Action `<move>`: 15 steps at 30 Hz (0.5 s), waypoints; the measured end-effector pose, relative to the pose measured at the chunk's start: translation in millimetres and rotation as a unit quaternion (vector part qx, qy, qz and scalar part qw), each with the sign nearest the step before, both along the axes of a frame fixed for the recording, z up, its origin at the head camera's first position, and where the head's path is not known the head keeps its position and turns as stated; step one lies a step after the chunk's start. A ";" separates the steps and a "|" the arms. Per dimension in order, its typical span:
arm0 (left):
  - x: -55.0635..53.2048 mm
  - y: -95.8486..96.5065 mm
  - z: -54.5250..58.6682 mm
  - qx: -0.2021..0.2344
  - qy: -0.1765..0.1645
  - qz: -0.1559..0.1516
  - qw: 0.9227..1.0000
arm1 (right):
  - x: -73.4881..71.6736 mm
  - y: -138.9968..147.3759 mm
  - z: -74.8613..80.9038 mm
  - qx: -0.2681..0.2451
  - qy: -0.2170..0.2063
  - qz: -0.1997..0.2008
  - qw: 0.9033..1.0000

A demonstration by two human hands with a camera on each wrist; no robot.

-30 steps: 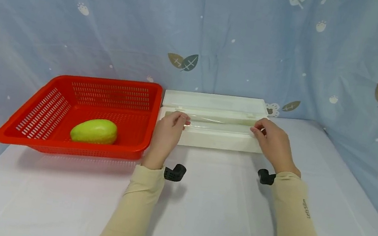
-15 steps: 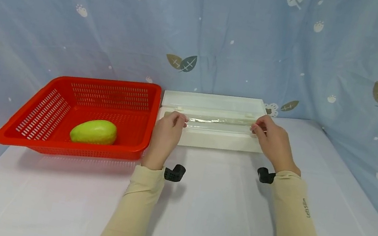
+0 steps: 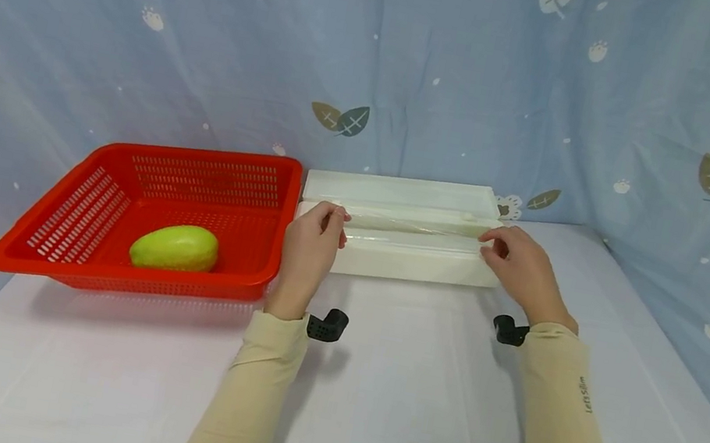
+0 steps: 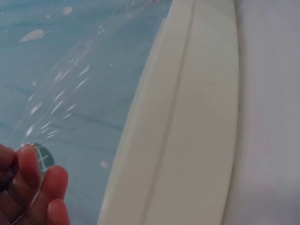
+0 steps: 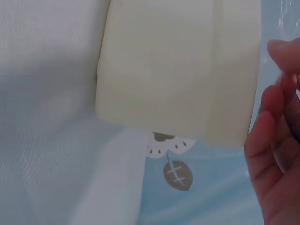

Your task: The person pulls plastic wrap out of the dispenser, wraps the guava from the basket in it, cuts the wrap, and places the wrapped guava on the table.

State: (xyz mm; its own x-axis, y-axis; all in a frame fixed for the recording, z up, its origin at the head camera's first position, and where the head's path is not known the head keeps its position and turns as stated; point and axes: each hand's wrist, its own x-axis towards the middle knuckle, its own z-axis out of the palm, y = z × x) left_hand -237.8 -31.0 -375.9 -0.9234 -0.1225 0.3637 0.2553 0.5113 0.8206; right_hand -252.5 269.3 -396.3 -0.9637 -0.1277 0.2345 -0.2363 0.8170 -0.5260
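Observation:
A long white cling film dispenser [image 3: 414, 265] lies at the back of the table, its lid [image 3: 403, 193] raised behind it. Over it, clear cling film [image 3: 411, 227] stretches between both hands. At the dispenser's left end, the left hand [image 3: 310, 249] pinches the film's edge between thumb and fingers. In the left wrist view the creased film [image 4: 58, 96] runs taut from the fingertips [image 4: 29, 164] toward the upper right. By the right end of the dispenser, the right hand [image 3: 520, 270] pinches the other side of the film. Its fingertips [image 5: 272, 101] show beside the white box in the right wrist view.
A red plastic basket [image 3: 243, 287] stands on the left, close against the dispenser. Inside it lies a yellow-green oval fruit [image 3: 175, 248]. White cloth [image 3: 397, 387] covers the table, and a blue leaf-print curtain [image 3: 425, 67] hangs right behind the dispenser.
The right hand has shifted slightly to the right and the left hand slightly left and up, drawing the film wider between them. The basket and fruit have stayed in place.

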 end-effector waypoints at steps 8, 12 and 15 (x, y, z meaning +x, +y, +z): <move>-1.0 -1.1 0.3 0.004 0.009 -0.002 1.000 | 2.3 6.2 1.8 -0.005 0.021 -0.013 1.000; -0.6 -1.4 -0.2 0.003 0.005 0.002 1.000 | 2.3 8.3 -0.4 -0.004 0.069 -0.016 0.997; -1.0 -1.1 0.5 -0.001 0.010 0.002 1.000 | 2.1 10.0 -2.2 -0.012 0.111 -0.020 0.994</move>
State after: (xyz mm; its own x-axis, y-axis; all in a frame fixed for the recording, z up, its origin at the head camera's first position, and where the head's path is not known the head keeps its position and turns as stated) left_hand -238.8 -32.0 -375.4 -0.9151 -0.1252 0.3832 0.2703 0.5148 0.8136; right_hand -250.4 279.4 -398.5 -0.8921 -0.0813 0.4444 -0.3155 0.8163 -0.4839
